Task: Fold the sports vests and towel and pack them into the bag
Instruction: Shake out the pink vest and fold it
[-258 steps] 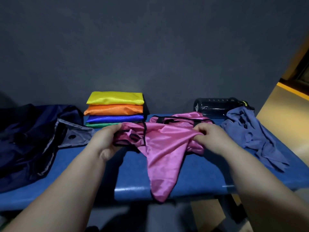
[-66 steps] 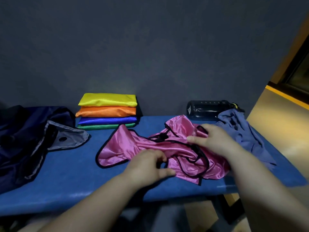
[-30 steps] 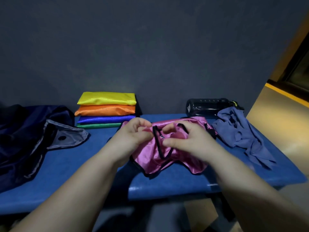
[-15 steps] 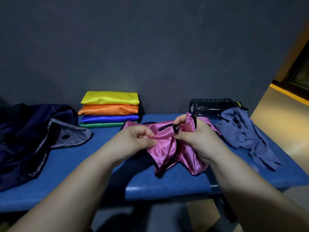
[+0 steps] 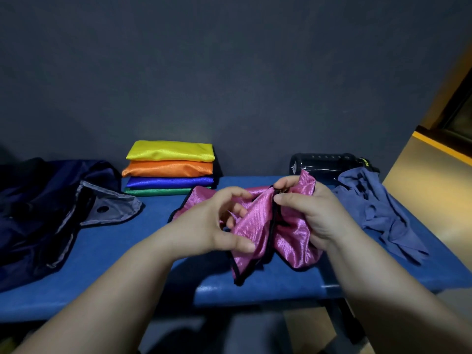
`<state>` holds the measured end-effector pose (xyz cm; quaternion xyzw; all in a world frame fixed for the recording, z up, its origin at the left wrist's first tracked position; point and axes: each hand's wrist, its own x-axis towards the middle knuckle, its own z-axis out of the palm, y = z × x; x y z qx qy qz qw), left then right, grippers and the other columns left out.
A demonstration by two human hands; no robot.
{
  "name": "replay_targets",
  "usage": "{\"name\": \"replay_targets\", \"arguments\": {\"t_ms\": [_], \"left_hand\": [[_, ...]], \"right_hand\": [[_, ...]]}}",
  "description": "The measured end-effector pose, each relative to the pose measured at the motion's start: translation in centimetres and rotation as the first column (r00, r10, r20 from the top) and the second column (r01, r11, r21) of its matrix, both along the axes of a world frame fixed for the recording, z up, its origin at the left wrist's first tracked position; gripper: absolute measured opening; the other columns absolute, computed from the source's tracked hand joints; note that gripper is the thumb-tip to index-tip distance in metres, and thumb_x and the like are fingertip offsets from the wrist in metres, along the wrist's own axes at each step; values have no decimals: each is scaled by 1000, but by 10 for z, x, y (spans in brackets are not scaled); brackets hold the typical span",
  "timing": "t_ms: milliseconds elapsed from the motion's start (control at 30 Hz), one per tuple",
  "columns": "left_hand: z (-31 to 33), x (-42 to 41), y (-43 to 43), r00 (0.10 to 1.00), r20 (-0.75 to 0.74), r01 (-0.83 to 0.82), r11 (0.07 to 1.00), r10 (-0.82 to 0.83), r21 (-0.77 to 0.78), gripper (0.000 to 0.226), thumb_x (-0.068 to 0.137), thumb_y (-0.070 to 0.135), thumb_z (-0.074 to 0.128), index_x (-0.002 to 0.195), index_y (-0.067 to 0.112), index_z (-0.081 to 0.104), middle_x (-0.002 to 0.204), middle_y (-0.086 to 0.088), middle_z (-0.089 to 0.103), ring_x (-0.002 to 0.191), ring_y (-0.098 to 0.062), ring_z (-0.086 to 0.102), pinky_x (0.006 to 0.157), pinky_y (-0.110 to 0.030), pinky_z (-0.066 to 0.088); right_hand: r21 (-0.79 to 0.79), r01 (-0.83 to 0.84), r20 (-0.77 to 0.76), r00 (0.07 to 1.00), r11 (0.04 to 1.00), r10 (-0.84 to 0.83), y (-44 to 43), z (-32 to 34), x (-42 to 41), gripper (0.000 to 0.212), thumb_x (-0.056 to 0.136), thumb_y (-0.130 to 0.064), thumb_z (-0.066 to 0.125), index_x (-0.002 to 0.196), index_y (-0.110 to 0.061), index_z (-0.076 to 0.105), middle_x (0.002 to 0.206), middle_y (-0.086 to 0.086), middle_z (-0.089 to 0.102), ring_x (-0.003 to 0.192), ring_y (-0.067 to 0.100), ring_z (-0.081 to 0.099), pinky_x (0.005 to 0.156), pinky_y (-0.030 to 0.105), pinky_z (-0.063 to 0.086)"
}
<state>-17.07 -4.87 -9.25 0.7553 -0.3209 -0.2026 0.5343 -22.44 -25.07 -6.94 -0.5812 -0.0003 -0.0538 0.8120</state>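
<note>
In mid-frame we see the left hand pinching and the right hand gripping a bunched, glossy pink vest with black trim. The navy bag slumps open at left (contents too dark to tell). Beside it is a stack of satiny folded vests, and the crumpled towel lies at right.

The towel covers one end of the black bottle; the bag (dark blue) is cut by the left edge.
</note>
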Motion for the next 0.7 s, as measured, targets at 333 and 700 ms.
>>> {"name": "replay_targets", "arguments": {"t_ms": [333, 700], "left_hand": [[-5, -13, -22, 986, -24, -166, 981, 164, -100, 38, 77, 7, 78, 103, 22, 54, 89, 9, 65, 82, 1, 62, 76, -17, 49], [-6, -17, -29, 970, 80, -215, 966, 228, -143, 30, 78, 2, 77, 79, 24, 56, 53, 17, 42, 52, -2, 36, 54, -14, 34]], "right_hand": [[13, -58, 15, 998, 998, 58, 6, -1, -2, 28, 57, 6, 71, 79, -9, 63, 66, 11, 65, 56, 20, 65, 53, 30, 55], [-165, 16, 20, 1000, 986, -13, 2, -6, 0, 28, 63, -2, 81, 72, -25, 68, 70, 5, 63, 65, 20, 60, 65, 32, 52]]}}
